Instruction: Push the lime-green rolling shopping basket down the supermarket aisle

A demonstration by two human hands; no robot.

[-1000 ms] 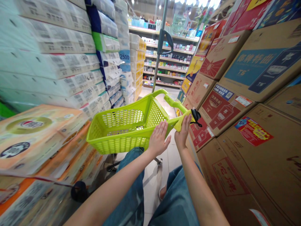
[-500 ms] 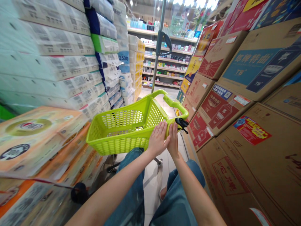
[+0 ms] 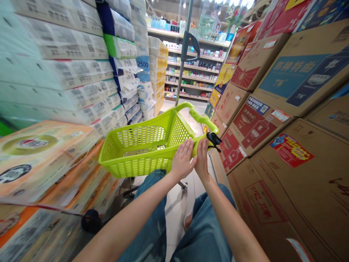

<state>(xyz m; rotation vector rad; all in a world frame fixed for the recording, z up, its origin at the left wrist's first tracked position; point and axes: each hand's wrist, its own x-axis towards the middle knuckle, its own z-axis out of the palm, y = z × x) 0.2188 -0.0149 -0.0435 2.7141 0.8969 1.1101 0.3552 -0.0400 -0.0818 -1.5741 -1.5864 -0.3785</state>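
A lime-green shopping cart [image 3: 141, 160] with a perforated plastic basket stands sideways in front of me. Its basket holds nothing that I can see. My left hand [image 3: 183, 158] lies with outstretched fingers on the near rim of the basket, close to its handle end. Beside it, my right hand [image 3: 201, 156] rests fingers-up against the same green edge; the two thumbs meet or nearly touch. Just right of my right fingertips sits a black plastic clip-like part [image 3: 213, 140] at the foot of the cart's curved handle [image 3: 203, 118].
Packs of tissue paper [image 3: 81, 76] are stacked high on the left, above orange cartons [image 3: 49, 153]. Brown and red cardboard boxes [image 3: 283, 138] wall the right side. A metal pole [image 3: 182, 76] rises beyond the cart, before product shelves [image 3: 191, 67]. The tiled floor [image 3: 174, 214] runs between.
The view has shifted slightly. The black part shows a little farther right and higher. Both hands stay on the cart's edge in nearly the same pose.
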